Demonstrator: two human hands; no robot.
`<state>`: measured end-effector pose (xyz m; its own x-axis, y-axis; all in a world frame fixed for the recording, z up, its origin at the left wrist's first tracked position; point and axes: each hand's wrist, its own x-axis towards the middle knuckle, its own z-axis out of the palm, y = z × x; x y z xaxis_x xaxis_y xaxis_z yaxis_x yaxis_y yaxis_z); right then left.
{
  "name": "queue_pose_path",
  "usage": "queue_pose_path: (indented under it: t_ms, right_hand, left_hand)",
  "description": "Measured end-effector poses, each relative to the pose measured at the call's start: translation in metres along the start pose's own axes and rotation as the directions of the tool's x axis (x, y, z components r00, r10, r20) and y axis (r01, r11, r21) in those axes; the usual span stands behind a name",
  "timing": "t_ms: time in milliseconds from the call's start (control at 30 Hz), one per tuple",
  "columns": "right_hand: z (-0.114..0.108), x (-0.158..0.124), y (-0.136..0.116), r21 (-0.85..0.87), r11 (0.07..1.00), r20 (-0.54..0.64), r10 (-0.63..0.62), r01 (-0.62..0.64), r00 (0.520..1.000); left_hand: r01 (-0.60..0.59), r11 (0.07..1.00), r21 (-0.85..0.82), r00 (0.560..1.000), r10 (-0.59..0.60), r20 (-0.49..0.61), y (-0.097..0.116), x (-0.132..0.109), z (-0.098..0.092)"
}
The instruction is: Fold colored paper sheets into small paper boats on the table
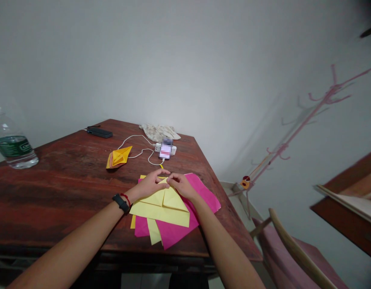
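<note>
A pale yellow paper sheet (164,206), partly folded into a pointed shape, lies on a stack of pink paper sheets (200,192) and other yellow ones on the dark red wooden table (53,192). My left hand (151,182), with a black band at the wrist, pinches the top tip of the yellow sheet. My right hand (181,185) presses its fingers together on the same tip from the right. The fingertips of both hands meet at the fold.
A folded orange-yellow paper piece (118,157) lies farther back. Behind it are a phone on a white cable (166,150), a crumpled cloth (160,131) and a dark flat device (99,132). A water bottle (12,142) stands far left. A pink chair (290,251) and a pink coat rack (296,128) are to the right.
</note>
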<state>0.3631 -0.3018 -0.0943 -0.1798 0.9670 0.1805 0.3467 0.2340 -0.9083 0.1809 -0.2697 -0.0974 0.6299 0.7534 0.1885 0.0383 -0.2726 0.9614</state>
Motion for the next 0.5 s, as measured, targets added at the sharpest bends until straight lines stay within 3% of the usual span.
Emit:
queue_pose_path:
  t_ms: [267, 500]
  right_hand:
    - [0.001, 0.002, 0.005, -0.059, 0.998, -0.022, -0.007, 0.005, 1.000]
    - [0.000, 0.003, 0.007, -0.072, 0.997, -0.043, -0.032, 0.029, 0.999]
  left_hand:
    - [0.013, 1.000, -0.016, 0.999, -0.012, 0.050, -0.013, 0.004, -0.001]
    - [0.012, 0.999, -0.033, 0.999, -0.010, 0.043, -0.009, 0.000, 0.002]
